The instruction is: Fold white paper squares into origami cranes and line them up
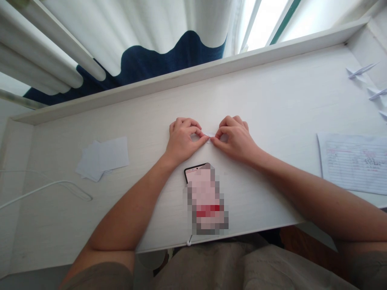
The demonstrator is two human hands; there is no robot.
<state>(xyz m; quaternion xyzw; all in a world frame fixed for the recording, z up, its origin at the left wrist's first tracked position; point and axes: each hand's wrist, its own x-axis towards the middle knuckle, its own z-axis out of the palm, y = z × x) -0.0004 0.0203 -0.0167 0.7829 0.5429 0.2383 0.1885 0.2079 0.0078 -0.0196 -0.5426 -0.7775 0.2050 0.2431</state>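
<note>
Near the middle of the white desk (272, 100), a small piece of white paper (209, 136) is pinched between both hands. My left hand (186, 137) grips its left side with thumb and forefinger, the other fingers curled. From the right, my right hand (232, 135) pinches it the same way, and the two thumb tips nearly meet. Much of the paper is hidden by the fingers, so its exact shape cannot be made out. Just below the hands lies a phone (207, 197) with a lit, partly blurred screen.
Loose white paper sheets (113, 153) lie in a pile at the left, beside a white cable (69, 183). Lined, written paper (356, 161) rests at the right. Several folded paper pieces (361, 71) stand at the far right. A raised ledge (193, 76) and curtains (169, 24) border the back.
</note>
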